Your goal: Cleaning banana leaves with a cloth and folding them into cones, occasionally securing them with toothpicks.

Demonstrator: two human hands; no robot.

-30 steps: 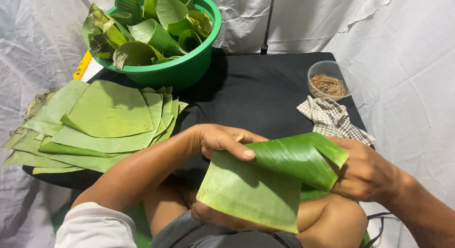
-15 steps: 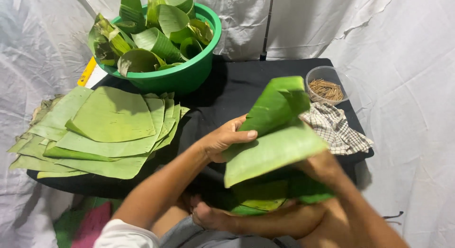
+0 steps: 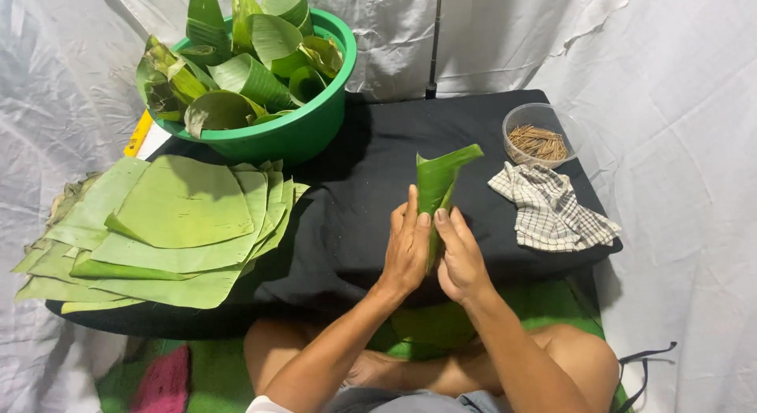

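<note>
Both my hands press a folded green banana leaf (image 3: 438, 180) upright over the black table (image 3: 371, 216). My left hand (image 3: 407, 247) lies flat against the leaf's left side. My right hand (image 3: 459, 257) closes on its right side, fingers pointing up. The leaf's pointed top sticks out above my fingertips. A stack of flat cut banana leaves (image 3: 165, 224) lies to the left of my hands.
A green basin (image 3: 303, 129) full of folded leaf cones sits at the back left. A clear plastic cup of thin wooden sticks (image 3: 538, 138) stands at the back right, with a checked cloth (image 3: 548, 212) beside it. White sheeting surrounds the table.
The leaf was wide open across my lap a second ago. It was lifted and is now folded narrow and upright between both hands over the table.
</note>
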